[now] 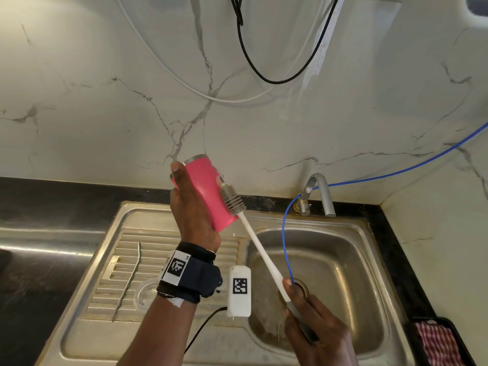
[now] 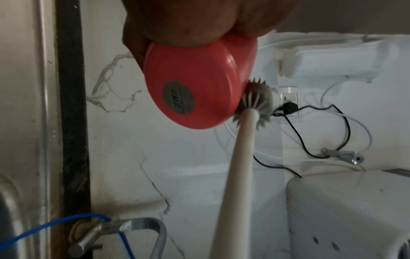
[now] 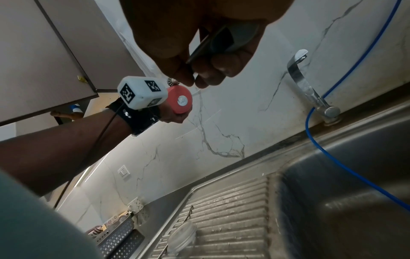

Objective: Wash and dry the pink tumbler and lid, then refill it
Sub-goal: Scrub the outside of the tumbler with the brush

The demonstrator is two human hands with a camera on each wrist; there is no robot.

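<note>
My left hand [image 1: 192, 204] grips the pink tumbler [image 1: 208, 186] above the sink's draining board, tilted with its steel rim up towards the wall and its base down. The left wrist view shows the tumbler's base [image 2: 190, 91] with a grey sticker. My right hand [image 1: 309, 318] holds the handle end of a long white bottle brush [image 1: 257, 241]; its grey bristle head [image 1: 233, 199] lies against the tumbler's outer side. The clear lid [image 1: 145, 293] lies flat on the draining board, partly hidden by my left wrist. A bent metal straw [image 1: 129, 280] lies beside it.
The steel sink basin [image 1: 330, 273] is on the right with a tap [image 1: 320, 191] behind it. A blue tube [image 1: 286, 233] runs from the wall down into the basin. A red checked cloth in a black tray [image 1: 435, 342] sits at the lower right. Cables hang on the marble wall.
</note>
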